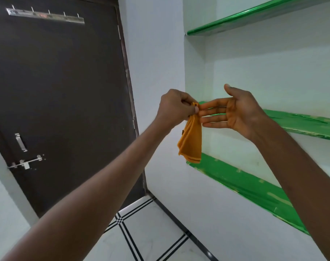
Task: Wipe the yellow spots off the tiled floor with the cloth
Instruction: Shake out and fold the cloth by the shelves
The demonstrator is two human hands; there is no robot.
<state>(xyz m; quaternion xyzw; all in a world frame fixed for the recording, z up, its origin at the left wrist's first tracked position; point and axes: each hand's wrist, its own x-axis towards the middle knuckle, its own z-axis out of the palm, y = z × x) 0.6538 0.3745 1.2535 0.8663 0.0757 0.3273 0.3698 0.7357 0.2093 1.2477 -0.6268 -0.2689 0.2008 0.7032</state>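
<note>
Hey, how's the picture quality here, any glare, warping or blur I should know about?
Head view: wide-angle warping bows the door and the green shelves; light is soft and even, with glossy sheen on the shelves and a few glints on the tiled floor; the cloth and both hands look fairly sharp.

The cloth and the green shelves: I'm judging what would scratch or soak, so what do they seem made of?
The cloth looks like soft woven or knit fabric, matte orange: it hangs in limp folded layers from the left hand. The green shelves look covered in a glossy film or foil, judging by their sheen and wrinkles; what lies beneath cannot be told.
</note>
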